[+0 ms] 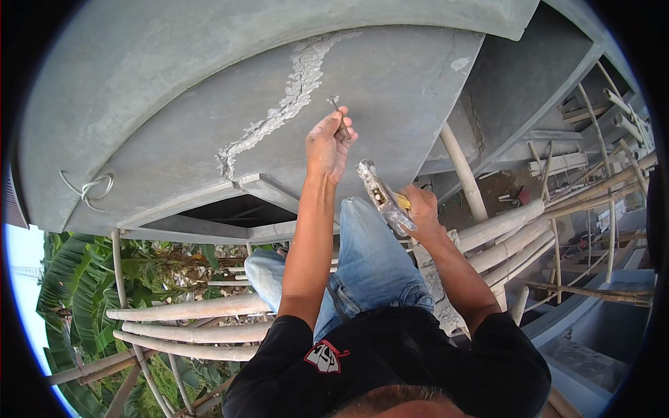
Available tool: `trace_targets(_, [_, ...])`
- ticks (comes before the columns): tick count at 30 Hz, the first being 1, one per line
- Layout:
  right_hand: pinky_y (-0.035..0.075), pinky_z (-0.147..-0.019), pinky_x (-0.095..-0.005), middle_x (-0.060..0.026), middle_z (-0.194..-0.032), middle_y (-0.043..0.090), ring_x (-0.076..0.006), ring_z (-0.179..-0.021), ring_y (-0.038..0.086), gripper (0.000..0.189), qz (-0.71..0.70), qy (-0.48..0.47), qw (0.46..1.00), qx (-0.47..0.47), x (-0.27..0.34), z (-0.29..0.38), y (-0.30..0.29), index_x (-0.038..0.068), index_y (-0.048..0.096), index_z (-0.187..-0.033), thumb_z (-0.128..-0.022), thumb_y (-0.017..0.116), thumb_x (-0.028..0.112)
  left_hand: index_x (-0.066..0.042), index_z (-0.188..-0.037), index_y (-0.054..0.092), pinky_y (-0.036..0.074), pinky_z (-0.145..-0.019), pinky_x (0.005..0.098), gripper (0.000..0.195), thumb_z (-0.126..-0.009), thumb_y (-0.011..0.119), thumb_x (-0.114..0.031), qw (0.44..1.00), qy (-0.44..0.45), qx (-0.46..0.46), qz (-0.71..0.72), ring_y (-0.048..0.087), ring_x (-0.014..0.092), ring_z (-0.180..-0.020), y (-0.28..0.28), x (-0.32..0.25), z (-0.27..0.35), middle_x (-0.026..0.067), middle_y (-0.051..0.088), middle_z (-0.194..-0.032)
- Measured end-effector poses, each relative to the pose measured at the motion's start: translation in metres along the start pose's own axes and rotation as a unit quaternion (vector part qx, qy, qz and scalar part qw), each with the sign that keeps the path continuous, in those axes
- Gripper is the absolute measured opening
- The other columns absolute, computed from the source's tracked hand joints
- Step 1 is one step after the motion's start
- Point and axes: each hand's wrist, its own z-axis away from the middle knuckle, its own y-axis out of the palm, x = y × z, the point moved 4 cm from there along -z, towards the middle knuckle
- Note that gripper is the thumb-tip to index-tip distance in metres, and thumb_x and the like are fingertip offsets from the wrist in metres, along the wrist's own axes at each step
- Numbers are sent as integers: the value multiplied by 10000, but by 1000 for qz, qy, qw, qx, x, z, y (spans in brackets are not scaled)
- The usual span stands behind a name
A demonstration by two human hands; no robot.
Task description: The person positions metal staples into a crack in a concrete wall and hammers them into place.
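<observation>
My left hand [330, 138] grips a large metal nail [342, 124] between thumb and fingers. The nail's upper end meets a small chipped spot [332, 99] on the grey plastered wall [387, 83]. To the left of that spot, a jagged chipped crack [295, 99] runs down the wall to a corner of a framed opening. Lower and to the right, my right hand [422, 211] is closed on the yellow handle of a hammer [384, 198]. The hammer's worn head is crusted with pale mortar and stands apart from the nail, above my knee.
Bamboo poles [193, 306] of a scaffold run at left, with more poles [502, 230] at right. The framed opening [240, 210] lies below the crack. A wire loop [94, 189] sticks out of the wall at left. Banana leaves [83, 287] and lower building parts show beneath.
</observation>
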Motion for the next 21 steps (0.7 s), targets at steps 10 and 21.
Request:
trace_targets(10, [427, -446, -377, -133, -601, 531, -311, -499, 549, 268, 20, -52, 998, -39, -1, -20, 18, 34, 496, -720, -732, 744, 136, -5, -1043, 608, 530, -610, 228, 182, -944, 531, -136, 998, -44, -19, 45, 578, 70, -625, 2, -8, -7, -2, 603, -758])
trace_targets(21, [429, -440, -377, -99, -581, 478, -285, -466, 514, 354, 27, -145, 987, -66, 2, -21, 18, 57, 450, -676, -704, 779, 186, -2, -1021, 614, 536, -603, 230, 175, -945, 534, -138, 992, -80, -29, 89, 582, 77, -618, -2, -4, -7, 4, 609, -745])
